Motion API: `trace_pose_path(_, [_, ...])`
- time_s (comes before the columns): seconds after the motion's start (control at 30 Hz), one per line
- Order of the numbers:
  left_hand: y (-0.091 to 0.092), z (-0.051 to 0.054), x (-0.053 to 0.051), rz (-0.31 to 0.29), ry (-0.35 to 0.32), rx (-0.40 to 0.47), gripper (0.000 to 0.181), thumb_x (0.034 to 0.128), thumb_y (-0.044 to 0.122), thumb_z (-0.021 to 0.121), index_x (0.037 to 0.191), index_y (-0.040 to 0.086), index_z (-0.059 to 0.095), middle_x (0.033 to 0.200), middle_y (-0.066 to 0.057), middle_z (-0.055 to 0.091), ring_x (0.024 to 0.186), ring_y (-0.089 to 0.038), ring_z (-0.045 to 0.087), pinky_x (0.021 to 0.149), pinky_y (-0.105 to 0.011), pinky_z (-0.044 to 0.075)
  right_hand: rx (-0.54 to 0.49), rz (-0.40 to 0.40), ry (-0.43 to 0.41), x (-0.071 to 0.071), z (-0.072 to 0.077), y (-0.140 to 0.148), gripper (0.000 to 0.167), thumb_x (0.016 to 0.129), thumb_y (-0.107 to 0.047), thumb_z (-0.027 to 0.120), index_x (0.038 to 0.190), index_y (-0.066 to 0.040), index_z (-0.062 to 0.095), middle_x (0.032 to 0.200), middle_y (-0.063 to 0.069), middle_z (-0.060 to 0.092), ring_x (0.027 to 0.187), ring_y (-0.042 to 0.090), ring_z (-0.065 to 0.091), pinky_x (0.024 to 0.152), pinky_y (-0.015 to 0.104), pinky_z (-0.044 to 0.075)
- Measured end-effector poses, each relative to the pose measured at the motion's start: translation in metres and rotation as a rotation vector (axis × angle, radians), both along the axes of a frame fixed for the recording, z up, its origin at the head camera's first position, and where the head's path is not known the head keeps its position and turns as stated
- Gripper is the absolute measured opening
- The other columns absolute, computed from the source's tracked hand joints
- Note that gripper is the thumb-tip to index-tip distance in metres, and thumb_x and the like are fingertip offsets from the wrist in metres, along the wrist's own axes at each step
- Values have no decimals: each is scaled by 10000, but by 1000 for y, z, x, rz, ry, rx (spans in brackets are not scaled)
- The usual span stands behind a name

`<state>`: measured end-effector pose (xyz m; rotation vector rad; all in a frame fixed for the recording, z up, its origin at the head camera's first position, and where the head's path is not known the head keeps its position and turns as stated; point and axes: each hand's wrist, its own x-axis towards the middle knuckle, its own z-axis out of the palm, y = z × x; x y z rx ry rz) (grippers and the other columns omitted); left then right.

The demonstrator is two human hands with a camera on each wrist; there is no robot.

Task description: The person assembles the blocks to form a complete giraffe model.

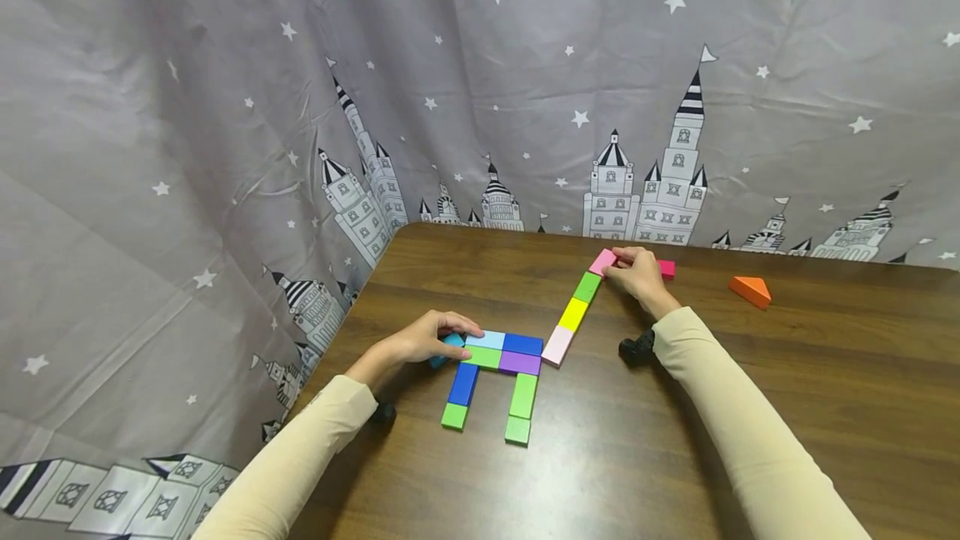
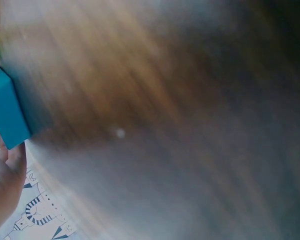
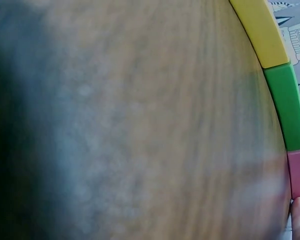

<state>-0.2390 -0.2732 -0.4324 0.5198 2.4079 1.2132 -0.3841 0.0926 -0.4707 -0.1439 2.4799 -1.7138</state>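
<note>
At the far end of a slanted row, my right hand [image 1: 637,277] pinches a pink block [image 1: 602,262]. Below it in the row lie a green block [image 1: 587,287], a yellow block [image 1: 574,314] and a pale pink block [image 1: 557,345]. My left hand [image 1: 427,338] rests with its fingertips on a light blue block [image 1: 486,340] and a light green block [image 1: 483,357]. A teal block [image 2: 9,107] lies under that hand, partly hidden. Beside these are a dark blue block [image 1: 523,345] and a purple block [image 1: 519,363].
Two block legs, one with a blue block [image 1: 463,385], the other with a green block [image 1: 523,396], extend toward me. A red block [image 1: 667,269] lies behind my right hand, and an orange triangular block [image 1: 751,291] farther right. A patterned curtain [image 1: 525,90] borders the wooden table [image 1: 615,440].
</note>
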Motion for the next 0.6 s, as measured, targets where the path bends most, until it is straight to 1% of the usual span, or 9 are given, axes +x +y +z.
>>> trace_pose_path(0.07, [0,-1,0,-2,2,1,346,887,83,765,1218,2,701,1276,-136,647,1249,-312,527,1057,-469,403,-12,5,19,-2,-4,0,515,855,40,724,1319,163,538,1373,349,466,1246,411,538,1028,393,446])
trace_pose_path(0.1, [0,-1,0,-2,4,1,346,888,84,764,1218,1,701,1276,-137,646,1251,-314,527,1058,-473,402,-38,6,49,-5,-8,1,506,838,22,750,1291,156,570,1332,342,495,1200,379,583,999,349,474])
trace_pose_path(0.23, [-1,-1,1,-4,3,10,342,889,68,759,1214,-14,697,1275,-154,645,1251,-332,526,1058,-496,398,-50,17,81,-7,-14,2,499,820,2,770,1264,151,597,1292,326,512,1165,360,602,976,323,491])
trace_pose_path(0.3, [-1,0,1,-4,-2,16,341,887,59,757,1213,-19,695,1274,-159,645,1253,-338,525,1060,-505,395,-43,17,83,-5,-11,1,489,832,21,748,1271,162,584,1299,330,508,1181,370,586,991,340,479])
trace_pose_path(0.33, [-1,0,1,-4,-6,18,341,888,56,756,1214,-21,693,1275,-161,644,1253,-339,524,1061,-507,394,-15,22,68,-2,-7,-1,497,846,38,724,1292,177,554,1331,343,488,1222,411,546,1018,384,454])
trace_pose_path(0.4, [-1,0,1,-1,-10,20,341,889,56,755,1215,-22,693,1277,-161,642,1253,-340,522,1062,-509,392,1,26,76,1,-4,-2,486,856,53,708,1295,184,544,1339,351,485,1234,425,529,1027,403,442])
trace_pose_path(0.5, [-1,1,1,3,-11,24,345,886,56,758,1216,-22,693,1278,-163,640,1253,-342,519,1061,-512,392,22,35,76,3,0,-2,475,873,62,700,1304,181,538,1353,348,487,1247,422,518,1036,409,434])
trace_pose_path(0.6, [-1,0,1,2,-6,27,345,885,57,759,1214,-26,693,1277,-167,639,1250,-344,521,1057,-513,395,32,45,77,3,0,-1,470,878,63,697,1307,174,541,1361,340,493,1246,411,523,1040,413,432])
